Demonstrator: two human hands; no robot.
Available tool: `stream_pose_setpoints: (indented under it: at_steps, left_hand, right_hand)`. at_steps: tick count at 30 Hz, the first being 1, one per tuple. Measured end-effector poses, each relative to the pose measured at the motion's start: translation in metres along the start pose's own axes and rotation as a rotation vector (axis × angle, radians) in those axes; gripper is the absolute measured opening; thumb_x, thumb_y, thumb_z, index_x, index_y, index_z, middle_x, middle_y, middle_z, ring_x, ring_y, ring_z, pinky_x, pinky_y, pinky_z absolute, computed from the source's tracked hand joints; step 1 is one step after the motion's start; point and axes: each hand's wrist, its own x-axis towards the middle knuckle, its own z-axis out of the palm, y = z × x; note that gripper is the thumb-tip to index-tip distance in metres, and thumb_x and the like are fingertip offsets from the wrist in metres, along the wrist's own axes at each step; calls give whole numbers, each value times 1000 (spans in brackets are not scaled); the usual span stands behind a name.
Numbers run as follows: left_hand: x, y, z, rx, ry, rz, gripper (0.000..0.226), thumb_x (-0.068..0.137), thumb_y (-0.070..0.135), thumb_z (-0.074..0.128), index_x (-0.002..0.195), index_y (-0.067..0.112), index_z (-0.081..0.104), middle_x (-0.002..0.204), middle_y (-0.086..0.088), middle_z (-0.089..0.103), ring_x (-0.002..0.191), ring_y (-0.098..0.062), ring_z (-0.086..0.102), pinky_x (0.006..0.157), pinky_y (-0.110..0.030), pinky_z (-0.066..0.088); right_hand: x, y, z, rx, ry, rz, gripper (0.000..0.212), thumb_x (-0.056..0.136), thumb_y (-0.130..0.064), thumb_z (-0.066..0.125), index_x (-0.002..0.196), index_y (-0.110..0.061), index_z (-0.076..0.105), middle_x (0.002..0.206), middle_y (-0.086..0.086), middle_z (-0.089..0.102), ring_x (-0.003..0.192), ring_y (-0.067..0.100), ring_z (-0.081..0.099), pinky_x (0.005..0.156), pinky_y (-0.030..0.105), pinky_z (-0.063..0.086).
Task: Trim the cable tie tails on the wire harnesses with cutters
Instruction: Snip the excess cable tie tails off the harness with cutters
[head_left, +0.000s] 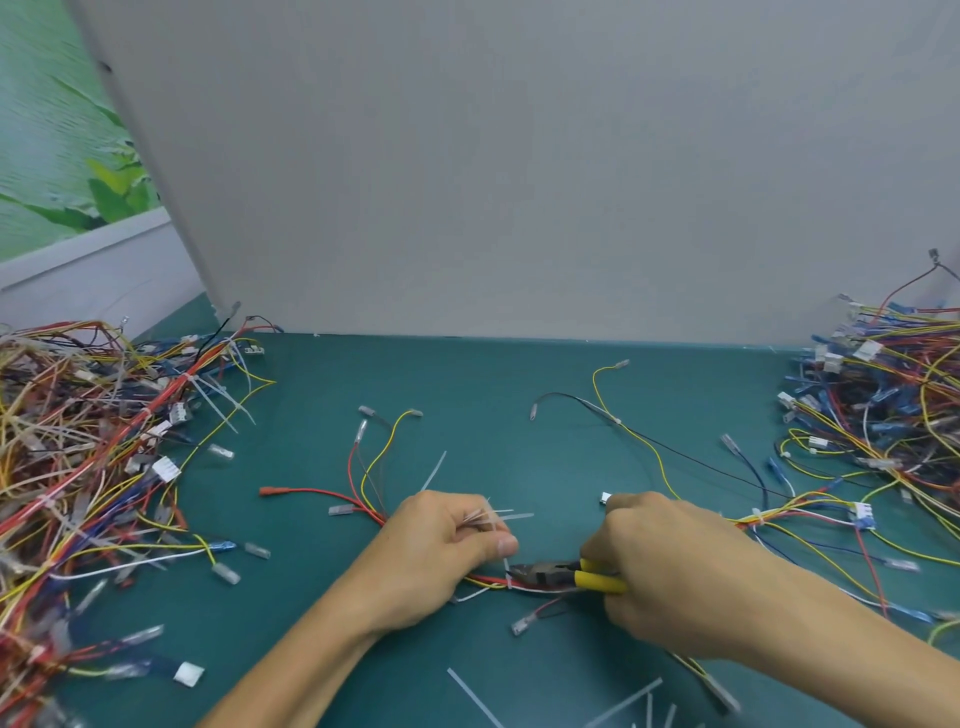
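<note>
meanwhile, left hand (441, 551) pinches tie tails (501, 515), right hand (665, 566) grips cutters (553, 570), harness piles (78, 441) flanking both sides.

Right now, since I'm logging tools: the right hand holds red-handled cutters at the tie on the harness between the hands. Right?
Not quite: the handles are yellow, not red. The head view shows the right hand holding yellow-handled cutters at the tie on the harness between the hands.
</note>
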Motion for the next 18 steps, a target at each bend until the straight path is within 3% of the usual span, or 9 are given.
stream_pose_setpoints:
  at_steps: [4,8,13,15,18]
  left_hand:
    - [0,0,1,17,9,3,13,85,24,69,72,21,69,63,5,62,60,-5,50,63,-22,41]
    - [0,0,2,36,27,-1,14,85,24,69,71,23,69,68,3,68,61,-2,53,65,-21,45]
    - [1,0,5,25,33,9,14,85,22,69,71,22,68,72,-5,69,63,-8,54,67,-30,47]
    - [2,-1,5,37,33,18,15,86,23,69,70,22,67,66,-5,65,61,-9,50,64,-30,44]
    - [2,-3,5,69,32,35,24,88,28,66,66,23,60,56,8,48,55,-7,38,57,-25,34]
  right_hand:
    - [2,0,1,-14,5,-21,9,81,-24,48,73,-20,48,86,-1,40,72,28,45,45,28,21]
    - [3,1,3,-25,11,-47,9,80,-22,49,72,-18,48,85,-1,42,71,28,45,45,27,21]
    - [6,1,5,-76,27,-53,6,78,-17,50,80,-16,56,85,1,47,70,30,47,44,28,22]
    - [7,0,8,-97,34,-47,6,78,-15,49,80,-16,55,86,2,48,71,31,47,44,27,22]
    - [7,-2,13,-118,26,-30,5,78,-15,49,78,-19,50,85,3,44,71,31,44,45,26,21]
